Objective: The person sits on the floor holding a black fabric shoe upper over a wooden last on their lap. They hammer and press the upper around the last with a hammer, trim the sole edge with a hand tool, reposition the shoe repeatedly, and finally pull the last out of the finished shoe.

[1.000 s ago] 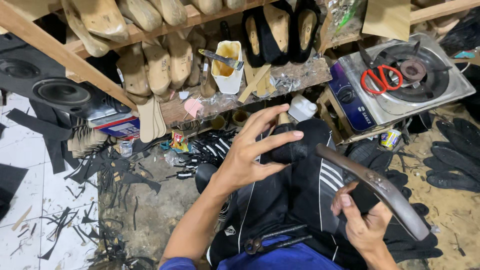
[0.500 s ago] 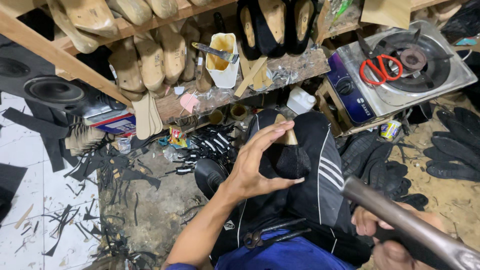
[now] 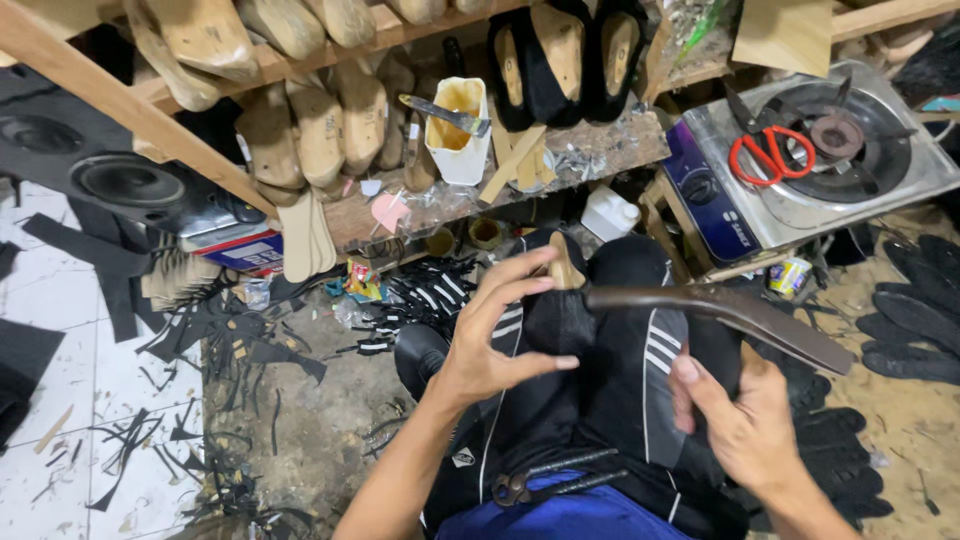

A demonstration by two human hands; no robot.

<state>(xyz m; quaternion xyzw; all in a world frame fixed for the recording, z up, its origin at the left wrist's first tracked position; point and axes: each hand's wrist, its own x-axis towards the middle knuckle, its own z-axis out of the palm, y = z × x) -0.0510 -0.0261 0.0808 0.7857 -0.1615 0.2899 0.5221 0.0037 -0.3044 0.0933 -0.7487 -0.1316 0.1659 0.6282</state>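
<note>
Head view: my left hand (image 3: 500, 335) has its fingers spread wide around the black shoe upper on its wooden last (image 3: 560, 290) resting on my knee, while my right hand (image 3: 745, 425) is closed on the handle of a long dark hammer-like tool (image 3: 720, 310) whose head sits just beside the last; I judge the pounding of the upper is in hand. The next stroke calls for keeping my left fingertips off the strike spot; open room lies to my left over the scrap-strewn floor (image 3: 290, 420), whereas the gas stove (image 3: 800, 190) with red scissors (image 3: 765, 155) crowds near beyond my right hand, and pincers (image 3: 545, 480) lie on my lap below both hands

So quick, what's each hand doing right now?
Left hand: fingers spread, steadying a black shoe on the lap.
Right hand: closed on a dark hammer-like tool.
</note>
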